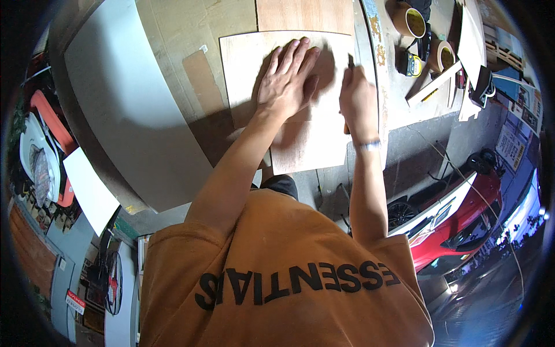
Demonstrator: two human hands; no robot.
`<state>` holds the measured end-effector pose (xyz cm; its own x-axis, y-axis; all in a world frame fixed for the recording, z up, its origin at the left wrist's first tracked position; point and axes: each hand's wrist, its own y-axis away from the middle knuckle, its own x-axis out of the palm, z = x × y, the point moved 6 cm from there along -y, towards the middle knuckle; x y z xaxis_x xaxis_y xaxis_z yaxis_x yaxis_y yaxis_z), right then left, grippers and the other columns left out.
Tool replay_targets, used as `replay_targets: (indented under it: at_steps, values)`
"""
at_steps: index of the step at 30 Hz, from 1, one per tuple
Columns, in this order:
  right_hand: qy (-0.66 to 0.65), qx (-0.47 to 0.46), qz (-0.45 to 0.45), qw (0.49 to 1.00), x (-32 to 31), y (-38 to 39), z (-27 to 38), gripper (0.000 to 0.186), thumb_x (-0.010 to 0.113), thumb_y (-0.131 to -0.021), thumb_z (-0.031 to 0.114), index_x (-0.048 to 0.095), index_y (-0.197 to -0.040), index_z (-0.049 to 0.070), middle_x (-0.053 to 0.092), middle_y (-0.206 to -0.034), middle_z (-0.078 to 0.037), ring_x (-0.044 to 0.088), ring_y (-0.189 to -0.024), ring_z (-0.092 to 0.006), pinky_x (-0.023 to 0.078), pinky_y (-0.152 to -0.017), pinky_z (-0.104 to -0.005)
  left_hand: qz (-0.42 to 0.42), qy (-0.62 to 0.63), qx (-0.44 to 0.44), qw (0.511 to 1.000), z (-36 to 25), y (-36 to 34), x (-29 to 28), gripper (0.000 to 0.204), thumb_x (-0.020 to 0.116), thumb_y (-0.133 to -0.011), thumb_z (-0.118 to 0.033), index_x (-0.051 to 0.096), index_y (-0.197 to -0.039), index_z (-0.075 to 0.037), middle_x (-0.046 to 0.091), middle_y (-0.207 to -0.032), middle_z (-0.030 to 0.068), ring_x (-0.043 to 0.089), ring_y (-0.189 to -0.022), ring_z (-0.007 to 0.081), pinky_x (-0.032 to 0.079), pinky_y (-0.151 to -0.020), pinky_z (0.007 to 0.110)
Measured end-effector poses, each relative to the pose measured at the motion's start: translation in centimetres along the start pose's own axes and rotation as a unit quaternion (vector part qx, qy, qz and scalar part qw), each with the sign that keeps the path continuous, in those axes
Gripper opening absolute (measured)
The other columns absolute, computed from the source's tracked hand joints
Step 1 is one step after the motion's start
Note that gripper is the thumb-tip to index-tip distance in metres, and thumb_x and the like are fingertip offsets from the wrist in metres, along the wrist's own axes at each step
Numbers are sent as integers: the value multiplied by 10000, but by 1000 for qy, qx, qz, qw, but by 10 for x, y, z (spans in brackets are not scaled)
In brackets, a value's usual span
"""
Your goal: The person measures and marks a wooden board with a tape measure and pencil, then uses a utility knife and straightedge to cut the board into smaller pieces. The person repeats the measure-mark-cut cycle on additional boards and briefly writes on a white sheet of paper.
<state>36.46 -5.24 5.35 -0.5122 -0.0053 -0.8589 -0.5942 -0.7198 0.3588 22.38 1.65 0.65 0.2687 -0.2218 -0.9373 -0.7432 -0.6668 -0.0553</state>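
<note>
A pale plywood sheet (243, 69) lies on the workbench (173, 34), on top of a longer wooden board (309, 153) whose ends stick out at the near and far sides. My left hand (289, 81) rests flat on the sheet, its fingers stretched out and slightly spread. At the sheet's right edge, my right hand (358, 101) is closed around a slim hand tool (350, 61). The tool's dark tip shows beyond the fist and a brownish end shows below it; its middle is hidden in my grip. A light band circles my right wrist.
A large white panel (124, 98) covers the bench's left side. Tape rolls (415, 23), a yellow-black tape measure (413, 65) and wood strips (435, 84) lie at the right. A metal strip with worn paint (374, 32) runs beside the sheet. A red car (462, 225) stands lower right.
</note>
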Motion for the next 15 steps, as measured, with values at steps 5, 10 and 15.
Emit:
replay_targets:
  at_steps: [5, 10, 15]
  values:
    - [22, -46, -83, 995, 21, -52, 26, 319, 464, -1067, 254, 581, -938, -14, 657, -676, -289, 682, -575, -423, 558, -530, -492, 44, -8, -3, 999, 2, -1, 3, 530, 484, -1025, -446, 574, -1432, -119, 262, -1674, 79, 244, -1537, 240, 187, -1267, 461]
    - [20, -15, -7, 1000, 24, -55, 24, 275, 465, -1052, 240, 581, -1021, -7, 690, -824, -315, 703, -822, -486, 572, -719, -549, -8, 32, 2, 999, 1, -1, 1, 526, 493, -1024, -458, 658, -1337, -68, 257, -1677, 74, 220, -1543, 235, 185, -1264, 456]
    - [20, -2, 26, 999, 25, -56, 26, 270, 460, -1043, 222, 592, -1011, -11, 693, -859, -321, 703, -856, -483, 567, -751, -560, 12, 41, -2, 999, 3, 1, 6, 536, 503, -1017, -440, 601, -1405, -83, 267, -1673, 82, 235, -1539, 249, 188, -1264, 465]
